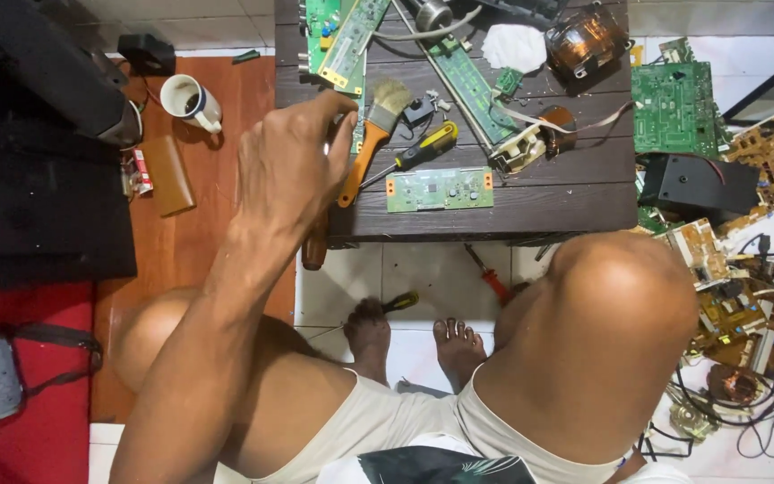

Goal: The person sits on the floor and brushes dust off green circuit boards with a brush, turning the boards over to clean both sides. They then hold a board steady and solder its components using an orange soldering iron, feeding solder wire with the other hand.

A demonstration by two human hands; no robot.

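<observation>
Reaching over the dark wooden bench (pixel 530 202), the left hand (pixel 290 166) hangs loosely curled, gripping nothing, beside the orange-handled paintbrush (pixel 371 139); the right hand is unseen.

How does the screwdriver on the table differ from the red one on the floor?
The table screwdriver has a black-and-yellow handle; the floor screwdriver has a red one. The first lies in full view beside the paintbrush, near the left hand; the second lies on white tile, its upper end under the table edge. Both lie flat and slanted, untouched.
</observation>
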